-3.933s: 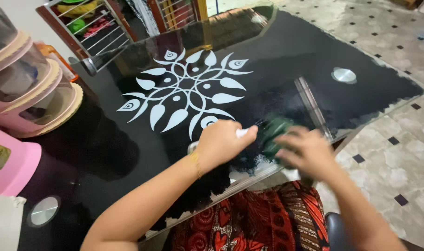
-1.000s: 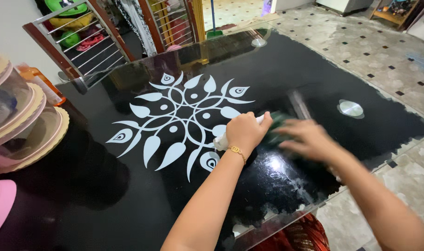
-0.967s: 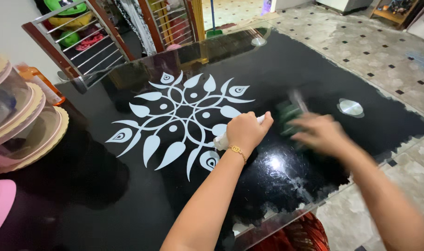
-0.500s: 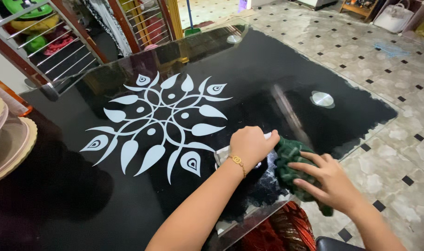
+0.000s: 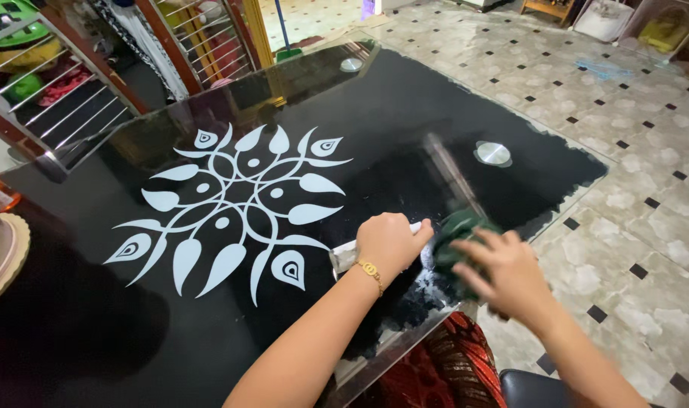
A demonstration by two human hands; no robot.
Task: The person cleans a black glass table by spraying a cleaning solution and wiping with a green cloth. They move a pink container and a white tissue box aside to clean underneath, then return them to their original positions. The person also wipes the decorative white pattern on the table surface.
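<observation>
The right hand (image 5: 503, 272) presses a dark green cloth (image 5: 454, 230) flat on the black glass table (image 5: 390, 113), near its front edge; the hand is blurred. Just beside it, the left hand (image 5: 390, 240), gold bracelet (image 5: 369, 270) at the wrist, is closed around a small white object (image 5: 346, 257). A white floral pattern (image 5: 235, 200) spreads across the tabletop behind.
</observation>
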